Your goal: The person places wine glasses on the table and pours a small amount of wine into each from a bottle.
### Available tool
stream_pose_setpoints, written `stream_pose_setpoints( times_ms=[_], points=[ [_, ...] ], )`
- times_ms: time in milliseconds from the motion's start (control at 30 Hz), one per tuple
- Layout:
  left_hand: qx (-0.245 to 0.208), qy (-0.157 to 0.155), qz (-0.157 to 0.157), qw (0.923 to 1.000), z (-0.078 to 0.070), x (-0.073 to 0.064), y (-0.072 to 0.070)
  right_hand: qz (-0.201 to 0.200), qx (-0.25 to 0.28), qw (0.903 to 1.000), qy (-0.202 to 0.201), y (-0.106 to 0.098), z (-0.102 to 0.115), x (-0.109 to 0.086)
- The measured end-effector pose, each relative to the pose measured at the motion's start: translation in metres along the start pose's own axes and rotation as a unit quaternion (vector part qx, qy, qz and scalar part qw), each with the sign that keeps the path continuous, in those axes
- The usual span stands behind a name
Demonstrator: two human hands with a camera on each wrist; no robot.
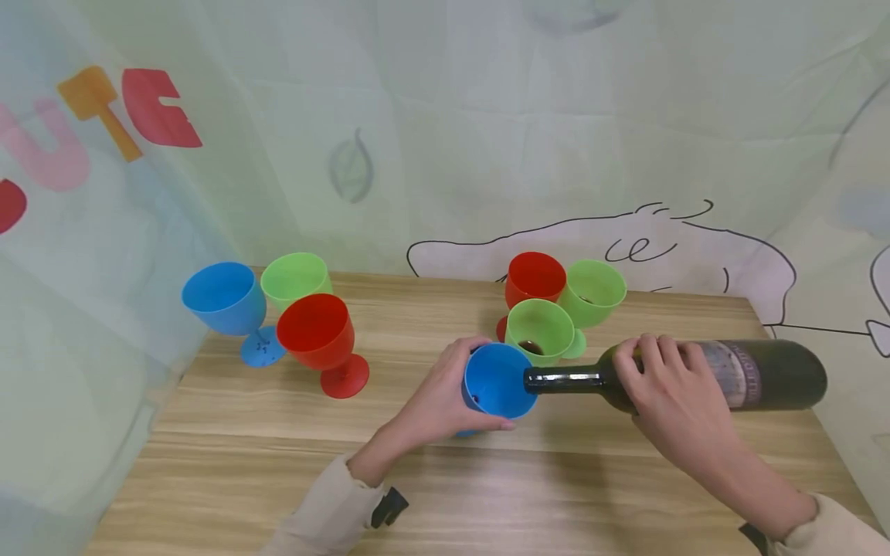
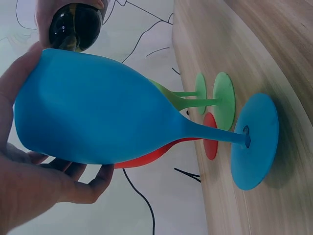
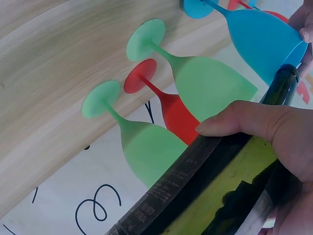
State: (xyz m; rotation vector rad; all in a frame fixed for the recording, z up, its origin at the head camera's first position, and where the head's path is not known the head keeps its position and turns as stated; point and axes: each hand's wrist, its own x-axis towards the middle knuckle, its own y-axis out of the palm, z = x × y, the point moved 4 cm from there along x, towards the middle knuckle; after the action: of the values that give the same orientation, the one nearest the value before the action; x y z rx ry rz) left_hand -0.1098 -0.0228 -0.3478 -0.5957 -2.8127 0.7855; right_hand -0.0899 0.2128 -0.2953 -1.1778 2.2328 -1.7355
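My left hand (image 1: 448,394) grips a blue goblet (image 1: 495,380) round its bowl, near the rim. In the left wrist view the blue goblet (image 2: 102,110) stands on its foot on the table. A dark spot shows inside the bowl. With my right hand (image 1: 670,394) I hold a dark green wine bottle (image 1: 772,374) by its shoulder, lying nearly level. The bottle's mouth is at the blue goblet's rim, as the bottle neck (image 3: 281,88) in the right wrist view shows. Whether liquid is flowing cannot be made out.
Just behind the blue goblet stand a green goblet (image 1: 541,328) with dark liquid, a red goblet (image 1: 534,276) and another green goblet (image 1: 594,289). At the left are another blue goblet (image 1: 224,297), green goblet (image 1: 295,276) and red goblet (image 1: 316,332). A printed cloth (image 1: 445,139) hangs behind the wooden table (image 1: 278,463).
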Motion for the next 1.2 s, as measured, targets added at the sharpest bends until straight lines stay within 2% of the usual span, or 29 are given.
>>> stream_pose_setpoints(
  times_ms=[567, 800, 1200],
  points=[
    [0.013, 0.01, -0.003, 0.9999, -0.0007, -0.0002, 0.001, 0.014, -0.013, 0.9998, -0.009, -0.0034, 0.0016, 0.0017],
    [0.005, 0.021, -0.003, 0.9998, -0.0006, -0.0011, 0.001, 0.012, -0.01, 0.9998, -0.015, -0.0044, 0.0023, 0.0025],
    [0.013, 0.017, -0.002, 0.9998, -0.0005, -0.0014, 0.0017, 0.019, -0.01, 0.9997, -0.014, -0.0041, 0.0026, 0.0016]
  ],
)
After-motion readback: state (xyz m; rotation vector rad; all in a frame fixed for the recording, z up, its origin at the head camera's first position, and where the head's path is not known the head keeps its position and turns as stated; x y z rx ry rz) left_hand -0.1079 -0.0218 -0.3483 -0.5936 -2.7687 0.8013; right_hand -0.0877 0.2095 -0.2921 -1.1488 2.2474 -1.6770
